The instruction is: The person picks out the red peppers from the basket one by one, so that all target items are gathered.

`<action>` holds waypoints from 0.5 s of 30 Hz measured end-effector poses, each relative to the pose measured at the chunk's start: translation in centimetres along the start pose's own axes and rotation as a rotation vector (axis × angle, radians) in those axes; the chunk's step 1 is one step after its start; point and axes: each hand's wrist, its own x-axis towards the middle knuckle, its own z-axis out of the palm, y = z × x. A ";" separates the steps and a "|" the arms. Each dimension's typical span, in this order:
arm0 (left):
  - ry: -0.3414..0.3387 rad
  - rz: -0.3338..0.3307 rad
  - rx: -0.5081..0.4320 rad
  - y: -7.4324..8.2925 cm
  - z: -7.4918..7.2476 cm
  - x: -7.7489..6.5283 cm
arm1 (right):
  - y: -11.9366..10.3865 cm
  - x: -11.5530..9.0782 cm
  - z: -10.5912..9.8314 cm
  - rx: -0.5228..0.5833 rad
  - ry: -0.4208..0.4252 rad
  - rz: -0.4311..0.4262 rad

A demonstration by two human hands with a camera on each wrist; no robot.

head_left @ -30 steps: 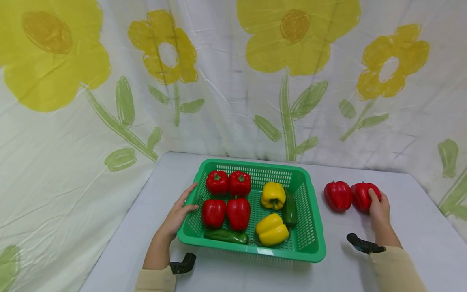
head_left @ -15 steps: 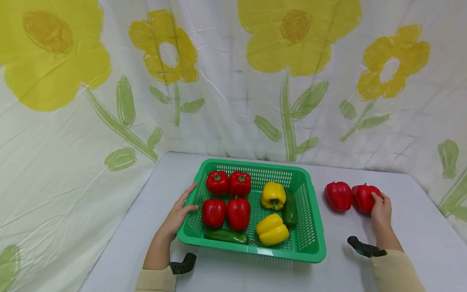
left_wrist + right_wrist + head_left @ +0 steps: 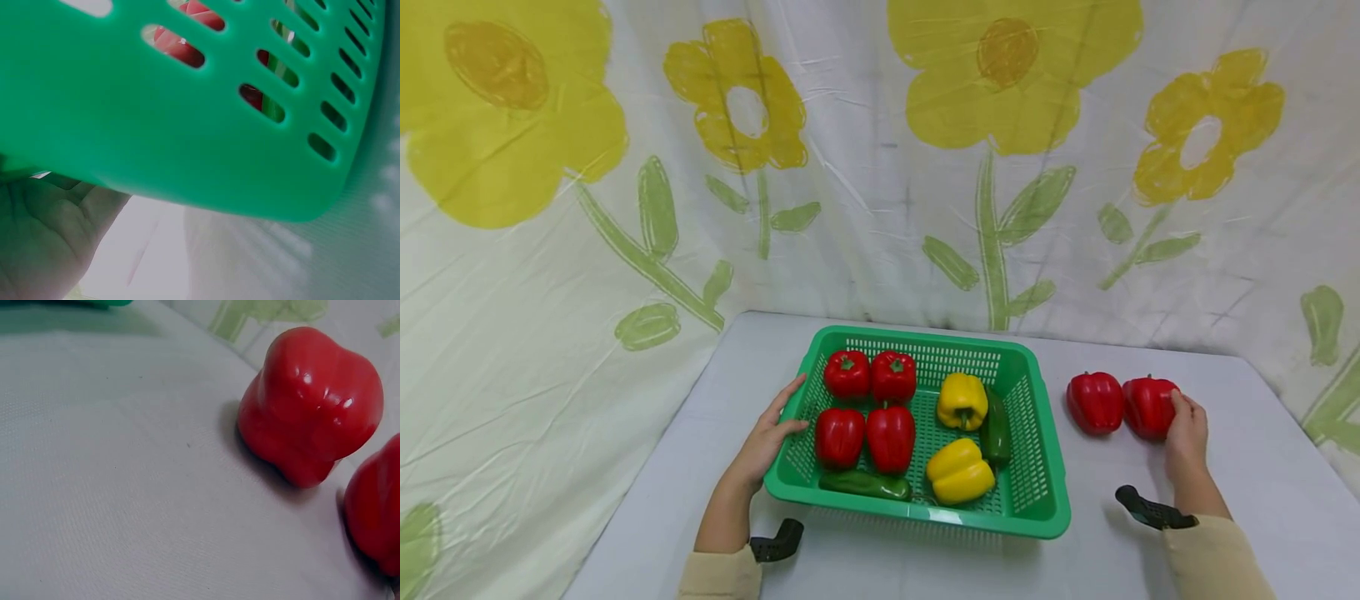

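A green plastic basket (image 3: 1051,467) holds several red bell peppers (image 3: 891,440), two yellow bell peppers (image 3: 959,472) and two dark green peppers (image 3: 865,485). My left hand (image 3: 766,443) rests on its left rim, fingers extended; the left wrist view shows the palm (image 3: 50,240) below the basket wall, with the fingertips hidden. On the right, two more red bell peppers stand side by side, a left one (image 3: 1095,403) and a right one (image 3: 1150,408). My right hand (image 3: 1187,429) touches the right one's right side; some of its fingers are hidden.
White cloth covers the table (image 3: 1120,542). Behind it hangs a pale curtain (image 3: 850,250) printed with yellow flowers. Black wrist mounts (image 3: 1153,508) sit at both sleeves. A gap of bare cloth separates the basket from the left loose pepper.
My right hand has slid slightly right, from over the right pepper to its side. That pepper has turned a little. The left hand and basket have stayed put.
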 end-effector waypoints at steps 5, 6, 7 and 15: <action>-0.001 -0.005 0.004 0.0 0.0 0.0 | -0.4 -0.8 -0.4 0.042 0.010 0.002; -0.002 -0.006 0.004 0.0 0.0 0.1 | -0.5 -0.9 -0.5 0.053 0.014 0.001; -0.003 -0.005 0.004 0.0 0.0 0.1 | -0.5 -0.9 -0.5 0.058 0.023 0.002; 0.001 -0.006 0.006 0.0 -0.1 0.0 | 0.4 1.2 -1.6 0.114 0.080 -0.036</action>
